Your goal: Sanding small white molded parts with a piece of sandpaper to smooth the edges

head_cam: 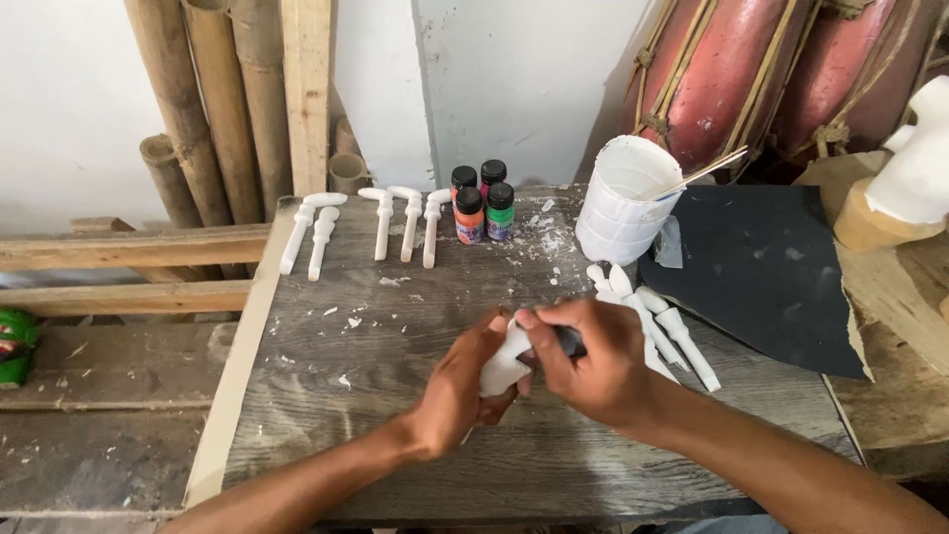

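Both hands' fingers clamp white carved piece (502,371): left hand (457,391) cradles, right hand (591,361) pinches top.

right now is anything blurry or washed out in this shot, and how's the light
Head view: soft, even daylight, no hard shadows; the white cup and the white wall look slightly washed out. The left hand and right hand on the white carved piece are a little soft; the paint bottles stay sharp. The edges bend slightly.

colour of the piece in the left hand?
White, in the head view: the carved piece in the left hand.
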